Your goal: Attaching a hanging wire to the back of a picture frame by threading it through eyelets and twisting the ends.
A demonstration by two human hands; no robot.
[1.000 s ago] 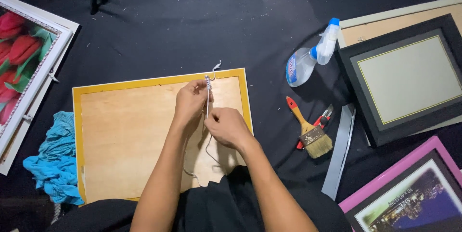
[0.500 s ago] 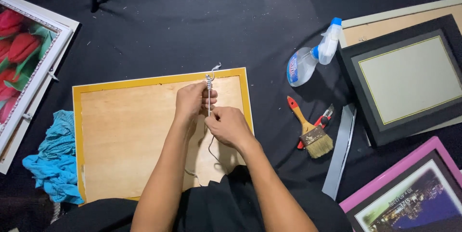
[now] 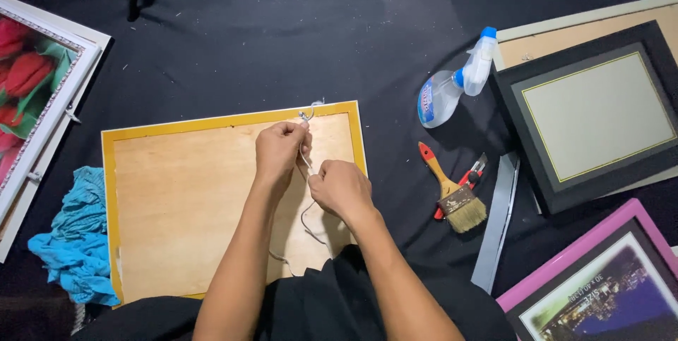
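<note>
Over the wooden back of a yellow-edged frame [image 3: 183, 207] lying face down on the black cloth [image 3: 282, 37], the left hand [image 3: 281, 150] and right hand [image 3: 339, 187] sit close together, both pinched shut on a thin white cord [image 3: 305, 222], a paintbrush [image 3: 452, 191] lying nearby.

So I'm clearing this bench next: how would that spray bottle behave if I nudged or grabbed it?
The spray bottle lies on its side on the black cloth, and its body looks rounded, so a nudge would probably roll it. It appears to be clear plastic, so likely light and not fragile. The blue-tipped trigger head would probably stop a full roll.
</note>
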